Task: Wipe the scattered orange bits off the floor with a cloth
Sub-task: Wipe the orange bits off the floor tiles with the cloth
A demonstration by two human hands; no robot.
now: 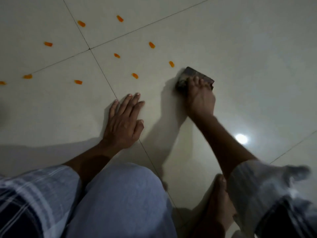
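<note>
Several orange bits lie scattered over the pale tiled floor (240, 48), from the far left to the middle; the nearest one (171, 64) sits just left of the cloth. My right hand (199, 98) presses a dark folded cloth (192, 74) flat on the floor, fingers on top of it. My left hand (124, 121) rests flat on the tile with fingers spread, holding nothing. Another orange bit (135, 75) lies just beyond its fingertips.
Dark grout lines cross the floor and meet at a joint (89, 48). My knee in light blue trousers (120, 200) and my bare foot (217, 203) fill the bottom. A lamp glare (241, 138) shines on the tile at right.
</note>
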